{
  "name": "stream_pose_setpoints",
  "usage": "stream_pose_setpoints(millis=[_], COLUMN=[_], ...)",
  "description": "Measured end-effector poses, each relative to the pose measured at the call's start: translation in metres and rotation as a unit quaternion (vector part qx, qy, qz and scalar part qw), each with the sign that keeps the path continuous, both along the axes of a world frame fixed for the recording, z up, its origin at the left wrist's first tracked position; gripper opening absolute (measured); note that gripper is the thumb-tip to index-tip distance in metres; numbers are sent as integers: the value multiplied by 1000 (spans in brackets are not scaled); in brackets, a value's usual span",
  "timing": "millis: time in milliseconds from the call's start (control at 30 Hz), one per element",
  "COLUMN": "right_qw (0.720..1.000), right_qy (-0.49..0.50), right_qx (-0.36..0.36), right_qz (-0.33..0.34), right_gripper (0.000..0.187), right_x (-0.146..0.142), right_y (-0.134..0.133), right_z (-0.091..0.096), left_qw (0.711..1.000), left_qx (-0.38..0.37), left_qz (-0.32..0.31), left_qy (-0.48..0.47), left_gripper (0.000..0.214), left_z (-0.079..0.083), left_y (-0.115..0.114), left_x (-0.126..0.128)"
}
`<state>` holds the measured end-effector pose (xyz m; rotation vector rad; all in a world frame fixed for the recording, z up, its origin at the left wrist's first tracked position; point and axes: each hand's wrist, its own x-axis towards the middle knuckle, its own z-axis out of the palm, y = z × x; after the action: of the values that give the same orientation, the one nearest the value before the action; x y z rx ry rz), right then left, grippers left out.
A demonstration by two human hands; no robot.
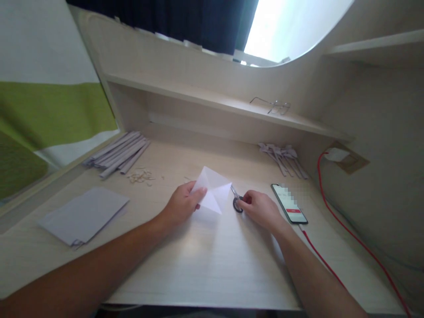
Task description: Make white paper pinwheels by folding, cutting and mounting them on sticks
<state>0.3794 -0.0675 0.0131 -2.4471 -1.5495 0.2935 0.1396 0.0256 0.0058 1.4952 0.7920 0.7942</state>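
Observation:
Between the thumb and fingers of my left hand (185, 202) is a square of white paper (214, 191), raised over the desk and marked with creases that meet near its middle. My right hand (260, 207) grips the black handles of a small pair of scissors (237, 201). Their metal blades point up and left, close to the paper's right corner. Whether the blades touch the paper there I cannot tell.
Rolled paper sticks (121, 152) lie at the back left beside rubber bands (141, 175). Paper sheets (86, 214) rest at left. Folded paper pieces on sticks (283, 157) are at back right, a phone (289, 205) with red cable (323, 258) at right. Glasses (273, 105) sit on the shelf (198, 98).

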Motion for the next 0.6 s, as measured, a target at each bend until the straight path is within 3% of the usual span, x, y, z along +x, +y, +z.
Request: stream_pose_setpoints(millis=[233, 367, 600], right_qw=[1000, 999, 987], right_qy=[24, 49, 156], right_qx=[-13, -21, -43], right_qz=[-13, 0, 18], right_gripper=[15, 11, 22], right_x=[1, 5, 25], right_y=[-3, -5, -3], right_z=[1, 5, 3], left_qw=[1000, 999, 998], left_qx=[-5, -26, -52], left_qz=[3, 1, 29], left_qy=[-13, -24, -33], left_gripper=[34, 31, 24], left_z=[8, 4, -3], left_y=[-1, 3, 14], left_x=[-2, -1, 1])
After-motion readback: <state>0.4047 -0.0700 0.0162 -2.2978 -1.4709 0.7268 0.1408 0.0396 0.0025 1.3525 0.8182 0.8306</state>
